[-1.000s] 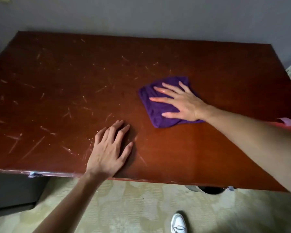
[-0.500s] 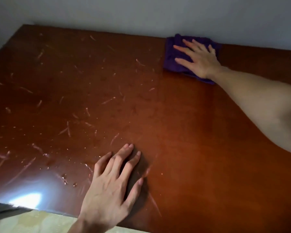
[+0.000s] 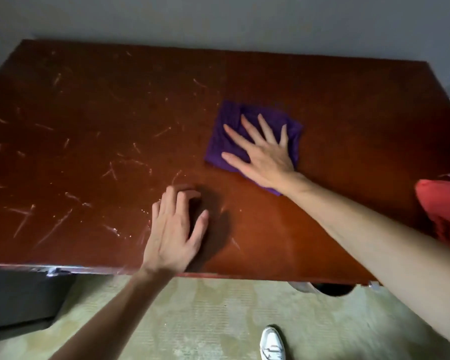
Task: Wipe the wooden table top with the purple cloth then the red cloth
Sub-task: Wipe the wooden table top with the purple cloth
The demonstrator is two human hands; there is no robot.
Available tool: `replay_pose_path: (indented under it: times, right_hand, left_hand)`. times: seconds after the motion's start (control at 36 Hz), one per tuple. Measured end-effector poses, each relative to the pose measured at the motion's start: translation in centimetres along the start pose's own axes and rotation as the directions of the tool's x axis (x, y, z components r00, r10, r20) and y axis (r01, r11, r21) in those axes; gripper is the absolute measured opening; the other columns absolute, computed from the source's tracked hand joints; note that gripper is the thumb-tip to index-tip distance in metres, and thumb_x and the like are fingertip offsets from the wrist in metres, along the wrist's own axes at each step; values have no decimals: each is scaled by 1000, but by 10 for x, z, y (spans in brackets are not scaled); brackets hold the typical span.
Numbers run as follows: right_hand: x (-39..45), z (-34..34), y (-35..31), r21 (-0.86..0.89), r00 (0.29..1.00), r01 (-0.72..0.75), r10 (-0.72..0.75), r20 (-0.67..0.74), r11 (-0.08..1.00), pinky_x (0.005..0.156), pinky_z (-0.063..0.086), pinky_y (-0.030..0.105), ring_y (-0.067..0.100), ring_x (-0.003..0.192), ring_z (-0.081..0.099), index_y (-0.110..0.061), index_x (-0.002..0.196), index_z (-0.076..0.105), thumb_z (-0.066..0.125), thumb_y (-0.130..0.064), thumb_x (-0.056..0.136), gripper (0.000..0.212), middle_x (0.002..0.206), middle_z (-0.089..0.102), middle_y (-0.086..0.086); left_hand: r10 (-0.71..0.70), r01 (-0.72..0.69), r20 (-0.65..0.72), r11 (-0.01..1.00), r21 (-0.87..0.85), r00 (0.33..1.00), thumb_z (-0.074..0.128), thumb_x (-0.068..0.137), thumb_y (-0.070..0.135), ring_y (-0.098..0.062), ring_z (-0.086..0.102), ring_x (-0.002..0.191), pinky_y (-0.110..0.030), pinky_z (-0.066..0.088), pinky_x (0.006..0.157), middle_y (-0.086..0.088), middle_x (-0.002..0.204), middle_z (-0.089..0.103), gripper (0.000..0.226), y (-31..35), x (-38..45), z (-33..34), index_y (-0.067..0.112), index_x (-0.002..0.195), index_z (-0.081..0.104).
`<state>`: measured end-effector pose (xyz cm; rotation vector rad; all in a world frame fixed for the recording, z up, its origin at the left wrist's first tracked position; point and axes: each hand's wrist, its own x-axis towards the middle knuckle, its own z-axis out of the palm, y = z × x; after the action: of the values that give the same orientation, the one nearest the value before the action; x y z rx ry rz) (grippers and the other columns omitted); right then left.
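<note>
The wooden table top (image 3: 94, 105) is dark reddish brown, with pale streaks and scratches over its left half. The folded purple cloth (image 3: 225, 141) lies right of the table's middle. My right hand (image 3: 264, 154) presses flat on it with fingers spread. My left hand (image 3: 174, 229) rests on the bare wood near the front edge, fingers slightly curled, holding nothing. The red cloth (image 3: 444, 209) lies at the table's right edge, partly cut off by the frame.
A grey wall runs along the table's back edge. Below the front edge is pale patterned carpet, with a white shoe (image 3: 272, 344) on it. A dark cabinet (image 3: 16, 297) stands under the table's left end.
My right hand has dragged the purple cloth from the back edge by the wall toward the middle of the table. My left hand has stayed near the front edge, fingers curling a little.
</note>
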<state>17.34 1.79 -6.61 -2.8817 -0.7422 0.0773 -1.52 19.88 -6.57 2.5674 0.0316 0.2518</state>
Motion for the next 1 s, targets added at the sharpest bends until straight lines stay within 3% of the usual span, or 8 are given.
replay_pose_path:
  times: [0.14, 0.22, 0.31, 0.44, 0.58, 0.67, 0.81, 1.0]
  right_hand:
    - [-101, 14, -58, -32, 995, 105, -105, 3, 994, 116, 1, 75, 31, 159, -2, -53, 159, 14, 23, -88, 84, 83, 173, 9, -8]
    - [-153, 23, -82, -43, 979, 206, -205, 8, 978, 115, 3, 76, 31, 159, -2, -51, 159, 18, 31, -88, 85, 84, 173, 9, -7]
    - [-169, 25, -87, -60, 961, 276, -275, 22, 959, 115, 7, 76, 31, 159, -2, -52, 159, 16, 32, -90, 85, 85, 172, 11, -7]
    - [-122, 9, -62, -78, 864, 492, -475, 167, 867, 121, -1, 69, 23, 159, -7, -57, 157, 10, 31, -89, 87, 80, 173, 5, -10]
    - [-21, -2, -30, -91, 672, 734, -699, 246, 673, 124, 4, 62, 19, 160, 0, -53, 158, 18, 31, -83, 89, 77, 172, 8, -10]
    - [41, -5, -18, -118, 614, 787, -747, 255, 606, 125, 7, 59, 20, 160, 3, -51, 159, 19, 20, -86, 88, 79, 172, 9, -8]
    - [136, -9, 0, -120, 703, 707, -672, 232, 697, 123, 6, 58, 18, 159, 3, -55, 157, 9, 17, -86, 89, 75, 173, 5, -9]
    - [234, -18, 26, -48, 913, 389, -379, 150, 920, 124, 5, 61, 17, 159, 1, -64, 151, 7, 5, -97, 76, 82, 172, 6, -13]
  left_hand:
    - [-32, 25, -179, 999, -41, 983, 41, 98, 40, -24, 43, 96, -37, 29, 83, 6, 105, 36, 27, -1, -7, -10, 15, 102, 51]
    - [-31, 36, -118, 998, 47, 993, 38, 98, 43, -28, 44, 97, -43, 32, 84, -7, 107, 45, 35, -16, -10, -20, 13, 104, 53]
    - [7, -5, -13, 987, 163, 1000, 38, 97, 45, -30, 48, 100, -45, 34, 87, -8, 114, 48, 37, -41, -14, -39, 17, 115, 55]
    - [68, -110, 155, 953, 283, 986, 35, 98, 51, -26, 52, 112, -45, 34, 97, -3, 135, 48, 50, -78, -14, -58, 24, 136, 52]
    - [-4, -26, 119, 968, 251, 993, 36, 99, 48, -23, 49, 122, -43, 29, 104, -1, 141, 43, 49, -83, -10, -56, 29, 142, 49]
    - [0, -40, 155, 966, 254, 988, 35, 100, 46, -21, 46, 131, -44, 29, 107, 0, 145, 43, 49, -84, -10, -55, 29, 144, 47]
    - [-35, -13, 204, 973, 228, 978, 34, 100, 45, -16, 43, 135, -43, 28, 109, 1, 150, 41, 50, -84, -9, -57, 28, 147, 45]
    - [42, -70, 151, 980, 188, 988, 30, 103, 42, -15, 47, 135, -45, 37, 101, 4, 148, 46, 49, -73, -4, -61, 23, 140, 56]
